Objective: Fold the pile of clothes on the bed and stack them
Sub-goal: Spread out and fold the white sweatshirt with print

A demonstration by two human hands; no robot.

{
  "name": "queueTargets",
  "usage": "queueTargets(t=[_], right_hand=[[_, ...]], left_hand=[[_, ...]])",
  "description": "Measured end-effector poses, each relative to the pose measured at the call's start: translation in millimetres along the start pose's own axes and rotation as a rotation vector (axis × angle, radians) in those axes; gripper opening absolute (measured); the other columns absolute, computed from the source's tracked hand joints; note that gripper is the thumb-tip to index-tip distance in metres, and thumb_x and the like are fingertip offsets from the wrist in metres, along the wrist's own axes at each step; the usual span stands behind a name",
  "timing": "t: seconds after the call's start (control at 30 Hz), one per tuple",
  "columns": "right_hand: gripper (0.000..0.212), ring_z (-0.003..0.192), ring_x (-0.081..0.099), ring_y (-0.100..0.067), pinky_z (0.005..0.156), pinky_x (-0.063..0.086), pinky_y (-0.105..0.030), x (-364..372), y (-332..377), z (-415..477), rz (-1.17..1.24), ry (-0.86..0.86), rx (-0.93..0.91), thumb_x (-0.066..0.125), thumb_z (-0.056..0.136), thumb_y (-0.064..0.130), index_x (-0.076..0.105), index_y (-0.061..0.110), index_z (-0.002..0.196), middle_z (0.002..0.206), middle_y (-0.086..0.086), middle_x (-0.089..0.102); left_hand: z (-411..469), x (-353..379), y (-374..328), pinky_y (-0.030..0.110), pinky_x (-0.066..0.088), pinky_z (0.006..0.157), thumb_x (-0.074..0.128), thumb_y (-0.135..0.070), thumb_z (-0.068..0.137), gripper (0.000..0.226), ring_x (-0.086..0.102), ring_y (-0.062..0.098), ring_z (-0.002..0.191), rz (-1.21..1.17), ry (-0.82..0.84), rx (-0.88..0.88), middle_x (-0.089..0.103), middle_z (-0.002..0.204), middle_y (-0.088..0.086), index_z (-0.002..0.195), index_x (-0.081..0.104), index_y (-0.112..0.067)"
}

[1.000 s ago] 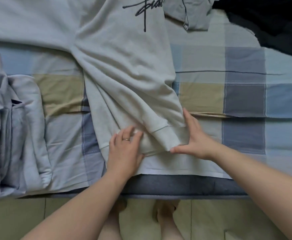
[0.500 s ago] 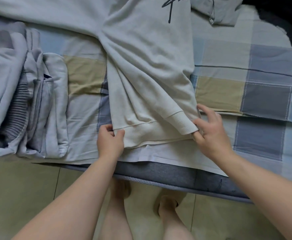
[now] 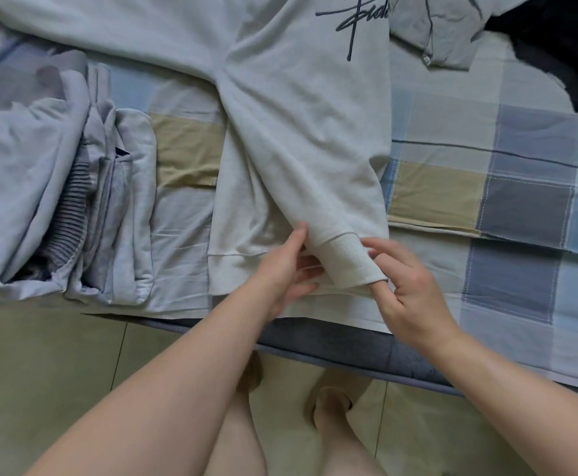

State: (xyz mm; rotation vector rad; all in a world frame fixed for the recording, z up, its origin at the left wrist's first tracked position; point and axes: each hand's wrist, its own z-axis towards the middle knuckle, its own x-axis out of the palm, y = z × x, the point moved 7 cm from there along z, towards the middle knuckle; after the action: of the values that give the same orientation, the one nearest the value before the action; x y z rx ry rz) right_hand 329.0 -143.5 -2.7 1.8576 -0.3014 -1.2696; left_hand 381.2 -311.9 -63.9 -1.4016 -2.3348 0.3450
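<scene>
Patchwork bed sheet in blue, grey and tan squares. The bed edge runs just under my wrists, with tiled floor below that.

Pale grey-white sweatshirt lies flat on the sheet, running away from my fingers toward the far side. Dark script print on the chest, far beyond my fingertips. Fabric looks thick, with a few creases fanning out from the armpit.

One sleeve is laid diagonally across the body. It ends at a ribbed cuff sitting between my two hands, over the hem band.

Left hand: thumb on top of the sleeve just above the cuff, fingers curled under its left edge, so pinching the sleeve.

Right hand: fingers curled at the cuff's right end, one fingertip tucked under the opening, another on the rib. Those fingers are motion-blurred, but it reads as a pinch on the cuff.

Other sleeve stretches out far to the left of my left fingers. Stack of folded pale blue and grey clothes sits well left of my left fingers, near the bed edge. Small grey garment lies beyond my right fingers, just beside the sweatshirt's chest. Dark fabric at the far right corner.
</scene>
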Motion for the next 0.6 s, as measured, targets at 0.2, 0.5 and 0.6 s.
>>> queueTargets(t=[0.2, 0.5, 0.6], right_hand=[[0.018, 0.116, 0.059, -0.022, 0.09, 0.047, -0.043, -5.4, 12.8, 0.1, -0.108, -0.021, -0.126, 0.055, 0.09, 0.029, 0.067, 0.016, 0.086, 0.128, 0.004, 0.065], [0.016, 0.154, 0.016, -0.018, 0.12, 0.013, -0.052, 67.4, -0.1, -9.6, -0.481, 0.705, 0.023, 0.057, 0.094, 0.043, 0.052, 0.033, 0.082, 0.163, 0.013, 0.025], [0.017, 0.144, 0.033, -0.014, 0.117, 0.023, -0.043, 79.2, 2.5, -2.5, -0.338, 0.762, 0.182, 0.058, 0.095, 0.048, 0.059, 0.032, 0.097, 0.154, 0.01, 0.041]], left_hand=[[5.6, 37.4, -17.8, 0.053, 0.044, 0.109, 0.072, -0.047, 0.08, 0.071, 0.062, 0.035, 0.121, -0.517, 0.243, 0.009, 0.066, 0.129, 0.019, 0.132, 0.058, 0.0], [-29.0, -105.7, -28.8, 0.031, 0.052, 0.07, 0.072, -0.027, 0.091, 0.017, 0.066, 0.02, 0.087, 0.301, -0.57, 0.284, 0.07, 0.095, -0.001, 0.1, 0.064, -0.014], [-16.5, -126.7, -24.9, 0.034, 0.047, 0.077, 0.062, -0.032, 0.097, 0.026, 0.063, 0.027, 0.096, 0.419, -0.621, 0.228, 0.067, 0.103, 0.006, 0.106, 0.062, -0.008]])
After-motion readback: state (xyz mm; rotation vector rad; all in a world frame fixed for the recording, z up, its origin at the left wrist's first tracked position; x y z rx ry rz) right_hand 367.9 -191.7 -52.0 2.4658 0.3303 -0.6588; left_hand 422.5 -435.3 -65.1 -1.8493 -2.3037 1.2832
